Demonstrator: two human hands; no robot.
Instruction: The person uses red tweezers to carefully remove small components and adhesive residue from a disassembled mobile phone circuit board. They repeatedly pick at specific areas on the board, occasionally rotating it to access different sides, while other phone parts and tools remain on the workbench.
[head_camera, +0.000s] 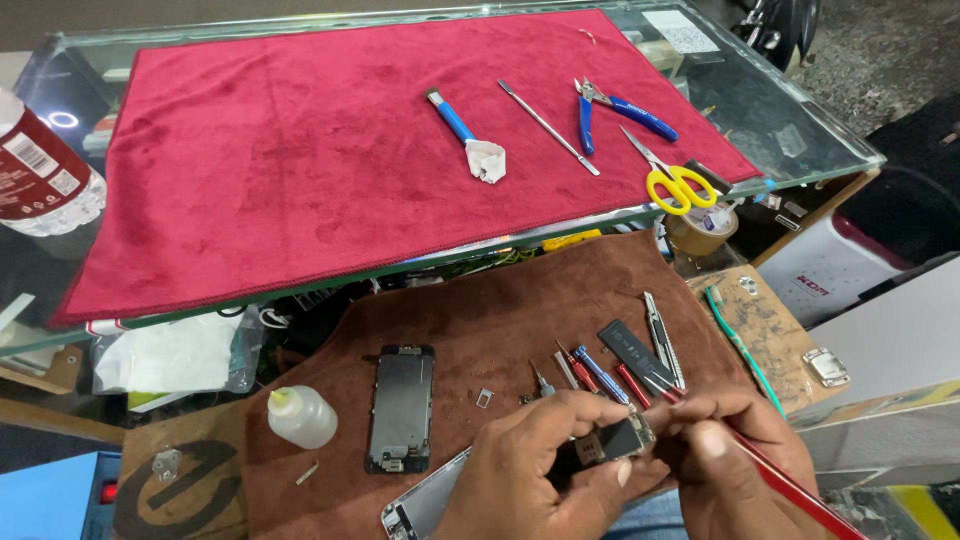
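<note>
Head view, looking down on a brown cloth work mat (500, 300) below a glass shelf (800, 130) covered by a red velvet cloth (300, 150). At the bottom of the frame the left hand (520, 475) curls around a small dark phone circuit board with metal shielding (620, 438), thumb and fingers closed tight on its edges so it sits raised just above the mat. The right hand (725, 455) is pinched shut on a thin red-handled tool (790, 485), whose shaft runs down to the lower right corner; its tip meets the board's right end, though the exact contact is hidden by the fingers.

Just left of the hands lies a black phone screen assembly (402, 408), face down on the mat, and a silver phone frame (425, 505) pokes out beneath the left wrist. A white plastic squeeze bottle with a yellow tip (302, 416) rests near the mat's left edge. Behind the hands, a row of small red and blue screwdrivers (600, 372) lies beside a flat black phone battery (635, 350).

On the red cloth sit a blue-handled brush (465, 130), a metal spudger (548, 127), blue-handled pliers (615, 110) and yellow-handled scissors (675, 180)
</note>
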